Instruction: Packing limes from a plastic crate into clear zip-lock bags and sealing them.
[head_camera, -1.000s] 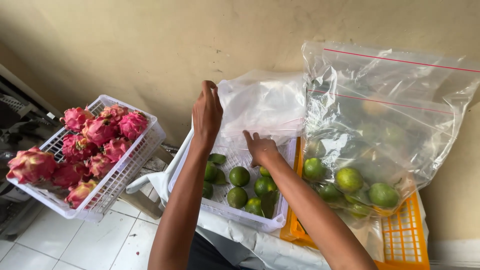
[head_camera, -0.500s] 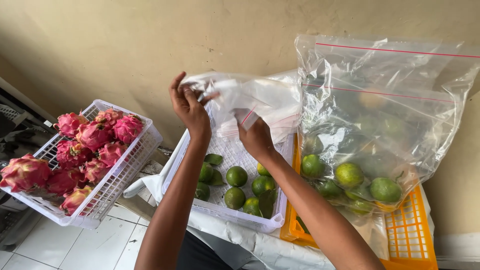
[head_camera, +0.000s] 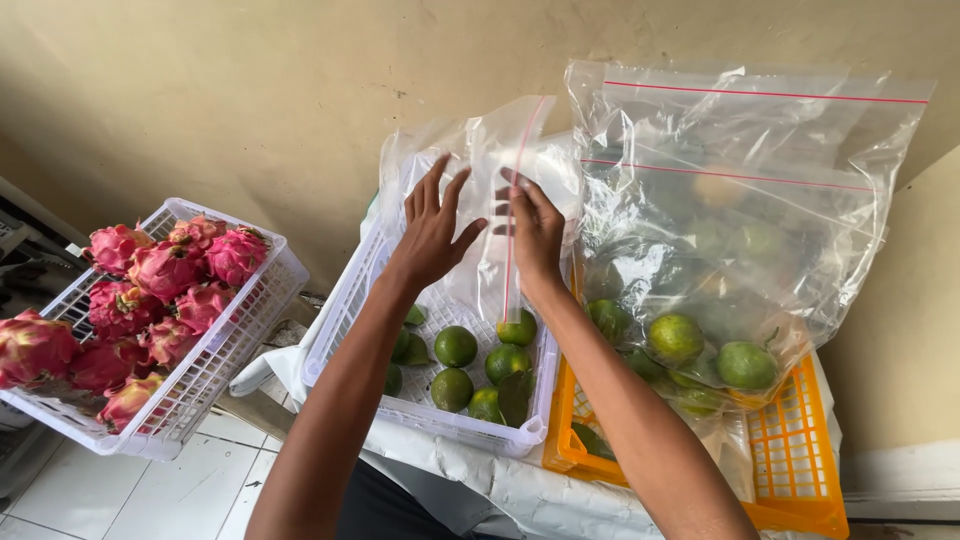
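- Reaching up from the bottom of the view, two bare forearms cross the cloth-draped surface toward the wall.
- Below the arms sits a white slatted plastic basket with round green limes loose on its floor; to its right an orange slatted plastic basket carries a large clear zip bag with a red seal line, already part-filled with limes and standing open-topped against the wall.
- Left hand: fingers spread apart and flat against the near face of a small clear plastic zip bag, which hangs empty above the white basket; nothing is pinched on this side.
- Right hand: fingers drawn together on the same bag beside its red seal strip, apparently pinching the film, though the exact hold is partly hidden.
- By my reading the step in hand is spreading this empty bag; the next move would call for parting its two layers at the seal edge, which needs opposing pulls from both hands on thin, clingy film.
- Farther left, well apart, a second white slatted basket holds pink dragon fruit above the tiled floor.
- Behind everything stands a beige plaster wall.
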